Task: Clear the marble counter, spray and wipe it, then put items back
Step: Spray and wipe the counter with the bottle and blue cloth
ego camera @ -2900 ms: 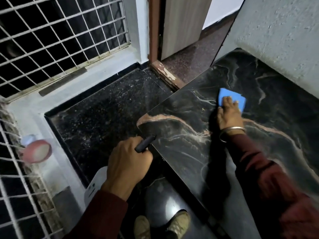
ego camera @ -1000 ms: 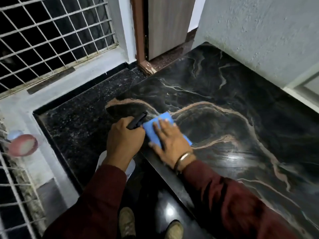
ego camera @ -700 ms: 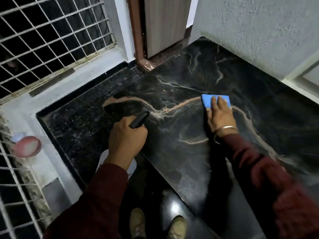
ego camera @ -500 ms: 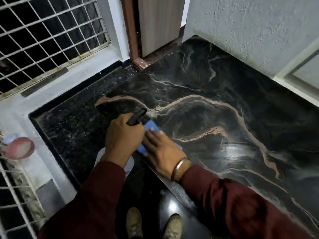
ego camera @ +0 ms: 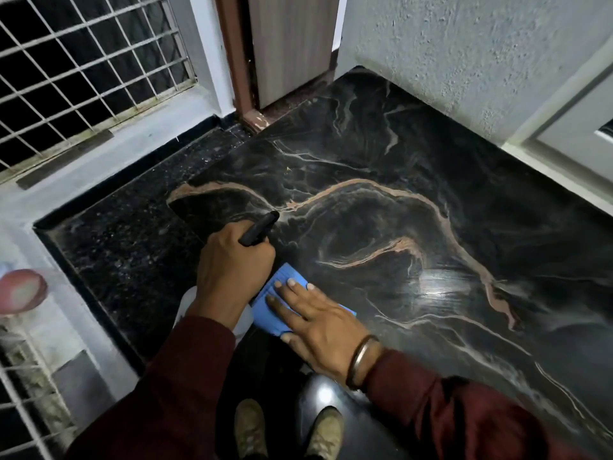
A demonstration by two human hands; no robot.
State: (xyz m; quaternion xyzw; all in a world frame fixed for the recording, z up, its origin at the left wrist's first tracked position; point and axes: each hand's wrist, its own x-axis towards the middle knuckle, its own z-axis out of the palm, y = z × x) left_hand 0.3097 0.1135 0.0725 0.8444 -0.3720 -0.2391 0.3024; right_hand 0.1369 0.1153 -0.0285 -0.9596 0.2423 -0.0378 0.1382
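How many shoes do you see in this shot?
2. The left shoe and the right shoe stand side by side on the dark floor at the bottom edge, below the counter and between the two sleeves. Their heels are cut off by the frame.

Dim light from overhead leaves a white glare patch on the dark marble counter [ego camera: 438, 287], the grille lines bow at the wide-angle edges, and the far-left edge blurs.

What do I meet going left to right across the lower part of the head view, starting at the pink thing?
Pink round object → left hand gripping the spray bottle → blue cloth → right hand flat on it → bangle → glossy marble counter.
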